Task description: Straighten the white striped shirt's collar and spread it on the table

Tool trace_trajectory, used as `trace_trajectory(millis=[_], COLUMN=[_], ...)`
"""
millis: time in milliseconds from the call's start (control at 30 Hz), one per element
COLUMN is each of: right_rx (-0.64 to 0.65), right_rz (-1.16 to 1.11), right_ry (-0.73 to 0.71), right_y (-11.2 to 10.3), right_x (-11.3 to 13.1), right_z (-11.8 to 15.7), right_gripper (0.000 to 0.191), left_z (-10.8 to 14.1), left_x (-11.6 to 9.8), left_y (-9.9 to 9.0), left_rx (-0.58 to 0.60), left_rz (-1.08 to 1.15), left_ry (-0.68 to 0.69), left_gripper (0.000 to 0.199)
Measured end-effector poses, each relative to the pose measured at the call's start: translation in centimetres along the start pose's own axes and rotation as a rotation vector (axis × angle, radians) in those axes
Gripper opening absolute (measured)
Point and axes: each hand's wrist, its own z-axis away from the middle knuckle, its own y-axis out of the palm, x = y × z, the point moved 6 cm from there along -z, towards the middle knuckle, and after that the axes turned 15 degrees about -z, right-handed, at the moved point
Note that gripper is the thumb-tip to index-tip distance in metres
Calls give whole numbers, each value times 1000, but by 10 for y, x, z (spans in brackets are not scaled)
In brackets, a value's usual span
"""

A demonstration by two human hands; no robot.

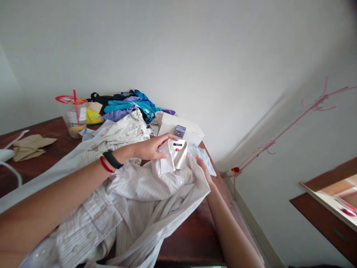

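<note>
A white shirt with thin stripes (145,186) lies spread toward me over the table, its collar raised and facing me with a dark label inside. My left hand (152,147), with a black band and a red cord at the wrist, grips the collar's left side between thumb and fingers. On the other side my right hand (205,169) is closed on the shirt at the shoulder, its fingers partly hidden by the cloth. Just beyond the collar, a phone (180,131) leans against a white box (192,130).
A heap of blue and purple clothes (131,106) lies against the wall, with a patterned white cloth (122,134) before it. At left stand a plastic cup with straw (74,119) and a crumpled brown paper (32,146). A pink coat rack (290,119) leans at right.
</note>
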Motion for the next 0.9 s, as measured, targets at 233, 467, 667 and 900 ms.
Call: trace_trajectory(millis=[233, 467, 667, 900], right_rx=[130, 16, -49, -61], right_rz=[-251, -226, -189, -140], right_ry=[89, 147, 80, 72], right_y=[6, 1, -6, 0], right_x=[9, -5, -13, -16], right_z=[7, 10, 2, 2], right_gripper=[58, 44, 41, 51], left_z=[0, 0, 0, 5], left_x=[5, 27, 70, 95], left_y=[18, 30, 53, 73], left_rx=[158, 190, 12, -79], left_rz=[38, 14, 209, 307], left_ry=[-26, -180, -318, -398], left_gripper=[89, 38, 53, 60])
